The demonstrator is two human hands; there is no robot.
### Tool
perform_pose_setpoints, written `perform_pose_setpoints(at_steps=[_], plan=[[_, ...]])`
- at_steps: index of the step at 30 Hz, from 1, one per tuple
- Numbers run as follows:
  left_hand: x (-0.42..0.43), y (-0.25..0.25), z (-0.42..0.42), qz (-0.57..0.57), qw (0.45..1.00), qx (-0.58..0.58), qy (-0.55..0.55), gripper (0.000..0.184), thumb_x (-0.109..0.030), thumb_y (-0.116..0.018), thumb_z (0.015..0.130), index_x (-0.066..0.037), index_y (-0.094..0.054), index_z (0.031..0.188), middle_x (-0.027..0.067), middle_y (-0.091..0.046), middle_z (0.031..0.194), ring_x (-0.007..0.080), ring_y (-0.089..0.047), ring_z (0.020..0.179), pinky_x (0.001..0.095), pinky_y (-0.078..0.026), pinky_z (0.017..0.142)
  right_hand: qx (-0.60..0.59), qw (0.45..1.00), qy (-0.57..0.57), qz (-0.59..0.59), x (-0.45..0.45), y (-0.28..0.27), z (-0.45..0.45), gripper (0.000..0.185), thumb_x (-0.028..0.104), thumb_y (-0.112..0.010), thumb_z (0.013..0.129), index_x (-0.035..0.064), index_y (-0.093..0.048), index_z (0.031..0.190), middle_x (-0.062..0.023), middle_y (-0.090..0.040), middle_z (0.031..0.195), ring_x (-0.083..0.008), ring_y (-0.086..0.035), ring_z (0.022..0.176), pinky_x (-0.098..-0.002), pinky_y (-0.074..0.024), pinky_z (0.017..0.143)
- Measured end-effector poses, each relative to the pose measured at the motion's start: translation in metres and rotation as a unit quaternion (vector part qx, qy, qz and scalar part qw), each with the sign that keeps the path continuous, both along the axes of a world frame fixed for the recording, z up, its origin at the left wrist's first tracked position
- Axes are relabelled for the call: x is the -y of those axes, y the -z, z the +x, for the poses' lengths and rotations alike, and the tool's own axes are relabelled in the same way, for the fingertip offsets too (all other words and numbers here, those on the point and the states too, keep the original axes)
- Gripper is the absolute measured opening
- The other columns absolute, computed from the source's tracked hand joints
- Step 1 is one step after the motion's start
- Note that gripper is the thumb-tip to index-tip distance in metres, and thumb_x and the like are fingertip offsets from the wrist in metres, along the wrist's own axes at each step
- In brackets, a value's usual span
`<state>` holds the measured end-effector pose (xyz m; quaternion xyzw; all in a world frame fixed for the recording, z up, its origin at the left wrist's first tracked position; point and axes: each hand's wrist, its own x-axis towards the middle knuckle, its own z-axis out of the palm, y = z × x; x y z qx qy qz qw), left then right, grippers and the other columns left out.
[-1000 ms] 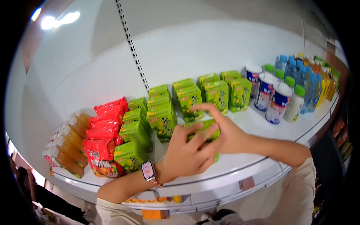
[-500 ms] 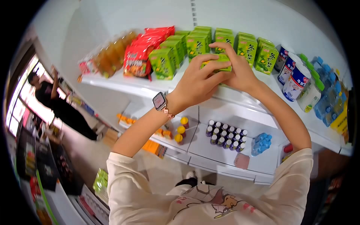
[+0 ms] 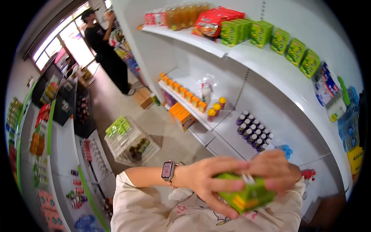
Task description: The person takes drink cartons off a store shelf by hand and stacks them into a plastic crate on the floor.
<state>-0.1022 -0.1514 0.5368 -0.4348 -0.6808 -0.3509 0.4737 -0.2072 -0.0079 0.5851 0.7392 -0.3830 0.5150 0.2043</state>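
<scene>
Close to my chest, a green drink carton point(image 3: 239, 195) with a yellow patch is held between both hands, blurred by motion. My left hand point(image 3: 210, 181), with a watch on its wrist, has its fingers closed over the carton's near side. From the other side my right hand point(image 3: 274, 170) grips it, and its fingers are partly smeared. Matching green cartons point(image 3: 261, 33) stand in rows on the upper shelf point(image 3: 255, 56), beside red packets point(image 3: 216, 21).
Amber bottles point(image 3: 183, 17) and white-and-blue cans point(image 3: 326, 85) share the upper shelf. Below are dark small bottles point(image 3: 253, 131) and orange boxes point(image 3: 183, 92). A crate point(image 3: 125, 147) stands on the floor at left. Another person point(image 3: 104, 50) is farther back.
My hands have drawn the green carton away from the shelf, down towards my chest. The view has turned to the left, showing more of the aisle and the floor crate.
</scene>
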Motion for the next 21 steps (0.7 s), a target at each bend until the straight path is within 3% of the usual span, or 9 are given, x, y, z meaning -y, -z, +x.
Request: perform_pose_setpoints(at_steps=[3,5,7,10,11,14,17,19,21], plan=[[0.004,-0.017,0.045,0.02,0.999,-0.028,-0.023,0.035,-0.023,-0.064,0.079,-0.03,-0.055,0.112,0.0079,-0.054,0.114,0.0336,-0.058,0.091,0.03,-0.052,0.059,0.066,0.997,-0.025,0.045,0.002,0.0,0.047,0.04,0.013,-0.071,0.071,0.0061,-0.043,0.099,-0.015,-0.064,0.085,-0.0233,-0.063,0.063,-0.0268,-0.0481,0.048],[0.018,-0.014,0.075,-0.005,0.997,-0.027,-0.074,0.034,-0.019,-0.063,0.079,-0.029,-0.057,0.111,0.0067,-0.049,0.118,0.0355,-0.056,0.092,0.0339,-0.053,0.063,0.198,0.976,-0.088,0.025,0.02,0.014,0.071,0.044,0.009,-0.071,0.07,0.0076,-0.041,0.102,-0.0165,-0.061,0.088,-0.0262,-0.061,0.068,-0.0308,-0.0497,0.053],[0.039,-0.013,0.103,-0.025,0.992,-0.026,-0.122,0.036,-0.015,-0.063,0.078,-0.024,-0.056,0.112,0.0074,-0.048,0.118,0.0326,-0.056,0.09,0.035,-0.054,0.066,0.278,0.952,-0.129,0.002,0.05,0.029,0.091,0.056,0.017,-0.074,0.068,0.01,-0.037,0.11,-0.0159,-0.054,0.09,-0.0286,-0.057,0.073,-0.0342,-0.0502,0.056],[0.06,0.009,0.146,0.143,0.982,0.004,-0.121,0.035,-0.015,-0.064,0.078,-0.018,-0.05,0.111,0.0084,-0.048,0.113,0.0332,-0.054,0.082,0.0354,-0.053,0.064,0.33,0.923,-0.137,-0.145,0.123,0.038,0.146,0.08,0.037,-0.074,0.07,0.014,-0.029,0.132,-0.0115,-0.048,0.085,-0.0266,-0.052,0.068,-0.0319,-0.0494,0.048],[0.065,0.018,0.159,0.193,0.972,-0.016,-0.136,0.033,-0.016,-0.063,0.079,-0.015,-0.048,0.108,0.0093,-0.048,0.108,0.0337,-0.053,0.078,0.0357,-0.052,0.062,0.286,0.93,-0.191,-0.129,0.136,0.056,0.153,0.086,0.047,-0.072,0.068,0.0142,-0.029,0.134,-0.016,-0.05,0.101,-0.0283,-0.055,0.082,-0.0344,-0.0517,0.056],[0.088,0.034,0.191,0.274,0.919,-0.137,-0.248,0.03,-0.019,-0.062,0.08,-0.01,-0.042,0.102,0.0103,-0.046,0.1,0.0349,-0.051,0.073,0.0368,-0.051,0.059,0.322,0.889,-0.306,-0.11,0.183,0.081,0.204,0.075,0.047,-0.062,0.074,0.0159,-0.031,0.134,-0.013,-0.045,0.112,-0.0286,-0.052,0.089,-0.0355,-0.0468,0.066],[0.101,0.05,0.222,0.356,0.818,-0.184,-0.411,0.034,-0.019,-0.063,0.079,-0.01,-0.04,0.102,0.0086,-0.043,0.101,0.0351,-0.051,0.076,0.0379,-0.051,0.06,0.423,0.778,-0.456,-0.092,0.225,0.093,0.269,0.065,0.047,-0.052,0.081,0.0176,-0.033,0.135,-0.0099,-0.04,0.123,-0.029,-0.049,0.096,-0.0365,-0.0418,0.076],[0.115,0.072,0.252,0.352,0.823,-0.182,-0.408,0.034,-0.021,-0.061,0.081,-0.012,-0.042,0.109,0.0092,-0.044,0.108,0.0354,-0.051,0.082,0.0396,-0.051,0.063,0.509,0.64,-0.566,-0.105,0.245,0.099,0.316,0.059,0.048,-0.046,0.085,0.0187,-0.034,0.135,-0.0079,-0.037,0.13,-0.0293,-0.047,0.101,-0.0372,-0.0385,0.082],[0.145,0.089,0.286,0.28,0.901,-0.183,-0.278,0.033,-0.026,-0.056,0.084,-0.016,-0.048,0.115,0.0114,-0.044,0.115,0.0367,-0.051,0.09,0.0423,-0.05,0.069,0.552,0.521,-0.636,-0.136,0.266,0.109,0.353,0.054,0.048,-0.039,0.089,0.0198,-0.035,0.135,-0.0058,-0.034,0.137,-0.0295,-0.046,0.105,-0.0379,-0.0352,0.089]])
